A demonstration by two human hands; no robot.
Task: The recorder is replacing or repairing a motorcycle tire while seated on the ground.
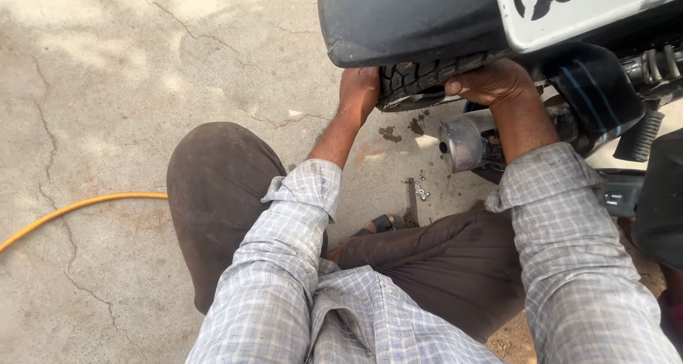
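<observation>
Left hand (358,92) and right hand (491,83) close on opposite flanks of the rear tyre (416,79) beneath the black mudguard (405,19), exhaust pipe (466,142) just below the right.

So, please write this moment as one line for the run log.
left hand: on rear tyre | right hand: on tyre | exhaust pipe: under right wrist | yellow hose: on concrete

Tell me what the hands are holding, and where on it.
Both hands grip the motorcycle's rear tyre: left hand on its left side, right hand on its right, under the mudguard.
</observation>
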